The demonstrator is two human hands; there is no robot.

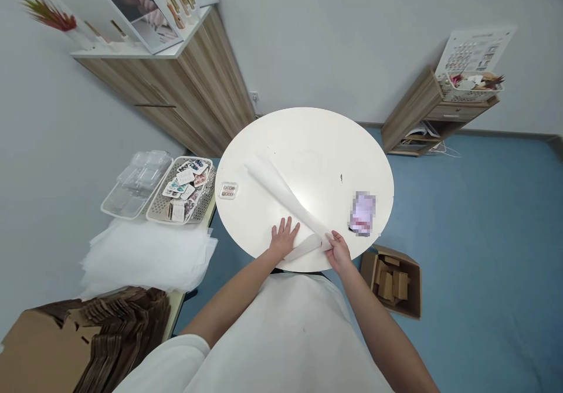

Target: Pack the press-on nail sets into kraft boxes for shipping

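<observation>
A thin, white, see-through sheet lies on the round white table, with its right side folded over toward me. My left hand rests flat on the sheet, fingers spread. At the sheet's right corner, my right hand pinches the folded edge between thumb and fingers. A small clear case with two rows of little round items sits at the table's left edge. To the right of my right hand lies a blurred-out purple and pink object.
Left of the table are a white basket of printed cards, clear plastic boxes, a stack of white sheets and folded cardboard. An open carton holding small boxes stands on the floor at right. Wooden cabinets line the wall.
</observation>
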